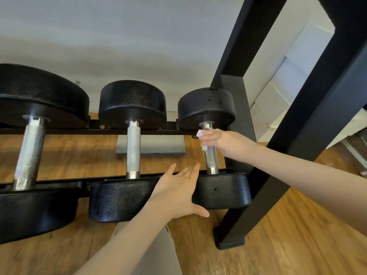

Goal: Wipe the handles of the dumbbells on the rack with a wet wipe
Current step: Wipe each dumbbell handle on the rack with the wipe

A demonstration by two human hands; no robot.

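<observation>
Wiping upper part of right dumbbell's handle (211,159), right hand (216,140) was curled round bar, clamping wet wipe (200,133) against it, just under far weight. Left hand (178,192) lay flat, fingers spread, holding nothing, against near weights. We judged the risk: wipe bunching and skipping knurling; dumbbell rolling on rack rail (111,132) if left hand eased. Middle handle (133,149) and large handle (29,153) stood bare, well apart from both hands.

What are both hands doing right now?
Left hand: open, fingers straight, holding nothing.
Right hand: gripping the wet wipe around the rightmost dumbbell's handle.
</observation>
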